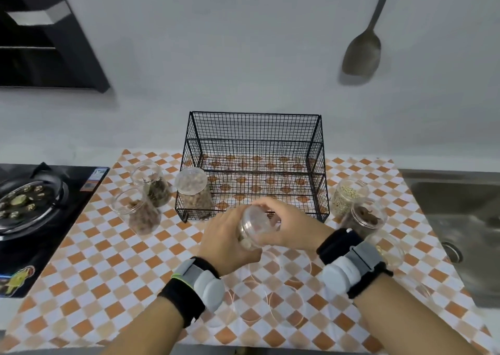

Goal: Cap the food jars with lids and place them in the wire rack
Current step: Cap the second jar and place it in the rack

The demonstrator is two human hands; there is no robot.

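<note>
My left hand (226, 239) grips a clear jar (247, 239) from the left, just in front of the black wire rack (254, 148). My right hand (289, 226) holds a clear lid (258, 226) on the jar's mouth, fingers curled over its rim. One capped jar of brown food (193, 192) stands in the rack's front left corner. Two open jars (153, 182) (139, 211) stand left of the rack. Two more jars (349, 196) (365, 218) stand to its right. Several clear lids (284, 303) lie on the mat between my forearms.
A checked orange and white mat (108, 260) covers the counter. A gas stove (29, 205) sits at the left and a steel sink (460, 219) at the right. A metal spatula (364, 48) hangs on the wall above. Another clear container (389, 249) lies behind my right wrist.
</note>
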